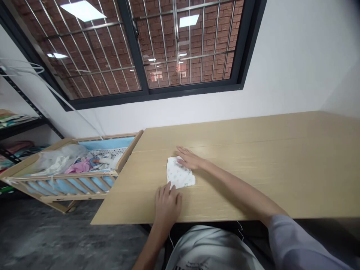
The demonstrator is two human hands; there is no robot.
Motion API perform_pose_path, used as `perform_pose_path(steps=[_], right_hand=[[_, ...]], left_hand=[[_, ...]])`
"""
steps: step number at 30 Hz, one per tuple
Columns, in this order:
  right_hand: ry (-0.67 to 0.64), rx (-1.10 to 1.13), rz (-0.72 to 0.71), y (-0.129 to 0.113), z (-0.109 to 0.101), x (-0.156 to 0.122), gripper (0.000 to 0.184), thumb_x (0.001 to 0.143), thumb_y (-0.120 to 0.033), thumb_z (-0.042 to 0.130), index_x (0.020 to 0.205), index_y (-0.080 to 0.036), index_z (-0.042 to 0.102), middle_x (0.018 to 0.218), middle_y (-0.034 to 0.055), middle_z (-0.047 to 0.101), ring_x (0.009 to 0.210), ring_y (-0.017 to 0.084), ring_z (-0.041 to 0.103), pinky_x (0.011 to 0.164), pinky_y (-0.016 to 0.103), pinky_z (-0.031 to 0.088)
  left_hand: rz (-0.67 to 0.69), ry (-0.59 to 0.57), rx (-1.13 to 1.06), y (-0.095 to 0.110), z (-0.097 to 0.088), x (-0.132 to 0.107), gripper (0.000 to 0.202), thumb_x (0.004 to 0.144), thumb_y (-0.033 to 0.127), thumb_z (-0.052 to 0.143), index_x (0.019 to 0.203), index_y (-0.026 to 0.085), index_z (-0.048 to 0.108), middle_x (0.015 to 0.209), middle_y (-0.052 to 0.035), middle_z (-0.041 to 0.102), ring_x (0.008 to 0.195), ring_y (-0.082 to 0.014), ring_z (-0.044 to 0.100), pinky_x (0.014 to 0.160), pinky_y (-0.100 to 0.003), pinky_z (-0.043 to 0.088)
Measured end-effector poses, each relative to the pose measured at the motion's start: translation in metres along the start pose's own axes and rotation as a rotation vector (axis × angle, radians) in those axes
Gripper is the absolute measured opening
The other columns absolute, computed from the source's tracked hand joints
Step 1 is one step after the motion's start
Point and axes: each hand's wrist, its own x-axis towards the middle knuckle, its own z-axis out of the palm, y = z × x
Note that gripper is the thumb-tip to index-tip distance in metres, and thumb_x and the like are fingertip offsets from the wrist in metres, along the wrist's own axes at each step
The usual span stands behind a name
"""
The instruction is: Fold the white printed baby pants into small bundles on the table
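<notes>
Lightly, open right fingers (185,155) flatten the folded printed cloth (180,174) on the table (267,180) while left fingers (168,192) steady its near edge, gripping nothing.

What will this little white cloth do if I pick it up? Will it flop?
Probably yes: the white cloth looks thin and soft, and it lies flat under the right hand, so it would likely droop. It is probably very light too. If pushed, it would likely slide, not roll, because it is flat and the wooden table looks smooth.
</notes>
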Motion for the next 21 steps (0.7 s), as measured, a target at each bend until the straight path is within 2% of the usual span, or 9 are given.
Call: perform_pose_path(steps=[3, 5, 9, 14, 18, 21], right_hand=[[0.040, 0.051, -0.045, -0.028, -0.022, -0.038, 0.046, 0.100, -0.042, 0.050, 0.139, -0.019, 0.057, 0.142, 0.0162, 0.055, 0.133, 0.030, 0.049, 0.111, 0.044, 0.038], [-0.011, 0.087, -0.089, -0.042, -0.027, -0.066, 0.041, 0.097, -0.041, 0.055, 0.131, -0.020, 0.063, 0.127, 0.0136, 0.062, 0.117, 0.027, 0.059, 0.101, 0.039, 0.046], [-0.058, 0.030, -0.099, -0.049, -0.010, -0.103, 0.033, 0.093, -0.034, 0.062, 0.122, -0.020, 0.068, 0.120, 0.0126, 0.064, 0.112, 0.027, 0.061, 0.098, 0.040, 0.047], [0.038, -0.137, -0.049, -0.046, 0.017, -0.116, 0.026, 0.100, -0.021, 0.048, 0.113, -0.018, 0.071, 0.113, 0.0131, 0.069, 0.106, 0.025, 0.063, 0.099, 0.041, 0.044], [0.011, -0.205, -0.042, -0.063, 0.009, -0.128, 0.025, 0.098, -0.019, 0.047, 0.100, -0.017, 0.072, 0.102, 0.0126, 0.071, 0.099, 0.025, 0.064, 0.095, 0.040, 0.043], [-0.036, -0.110, -0.008, -0.077, -0.004, -0.140, 0.019, 0.091, -0.018, 0.052, 0.091, -0.020, 0.071, 0.090, 0.0085, 0.072, 0.090, 0.023, 0.065, 0.088, 0.035, 0.044]], left_hand=[[0.095, -0.020, -0.101, -0.023, -0.010, 0.013, 0.023, 0.097, 0.023, 0.053, 0.107, 0.024, 0.073, 0.123, -0.0085, 0.071, 0.110, -0.0265, 0.064, 0.098, -0.045, 0.050], [0.167, -0.045, -0.146, -0.035, -0.014, 0.020, 0.022, 0.097, 0.022, 0.053, 0.103, 0.025, 0.074, 0.120, -0.0067, 0.072, 0.111, -0.0250, 0.063, 0.097, -0.043, 0.050], [0.229, -0.120, -0.154, -0.045, -0.018, 0.028, 0.021, 0.097, 0.022, 0.055, 0.103, 0.026, 0.075, 0.118, -0.0048, 0.073, 0.110, -0.0239, 0.063, 0.099, -0.043, 0.047], [0.250, -0.145, -0.132, -0.045, -0.021, 0.031, 0.025, 0.099, 0.019, 0.049, 0.108, 0.024, 0.072, 0.113, -0.0053, 0.075, 0.107, -0.0233, 0.064, 0.098, -0.042, 0.046], [0.288, -0.136, -0.132, -0.040, -0.026, 0.021, 0.024, 0.100, 0.018, 0.045, 0.102, 0.022, 0.068, 0.101, -0.0054, 0.075, 0.100, -0.0230, 0.064, 0.092, -0.040, 0.047], [0.281, -0.113, -0.172, -0.031, -0.034, 0.010, 0.017, 0.096, 0.018, 0.047, 0.095, 0.022, 0.064, 0.094, -0.0051, 0.072, 0.095, -0.0225, 0.064, 0.089, -0.040, 0.047]])
